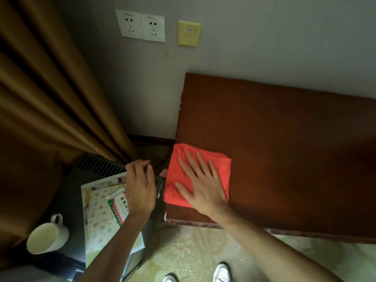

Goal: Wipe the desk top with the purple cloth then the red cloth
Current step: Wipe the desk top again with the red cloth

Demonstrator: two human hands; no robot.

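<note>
A red cloth [222, 169] lies folded on the front left corner of the dark brown desk top [284, 149]. My right hand [203, 186] rests flat on the cloth with its fingers spread, pressing it down. Just off the desk's left edge, my left hand [140, 192] is curled around a dark flat object [159, 184], possibly a phone. No purple cloth is in view.
Left of the desk stands a low black unit with vents [97, 165], carrying a patterned box and a medicine box [101, 216] and a white mug [43, 237]. A brown curtain [50, 98] hangs at the left. Wall sockets [142, 25] sit above. My shoes [221, 271] are below.
</note>
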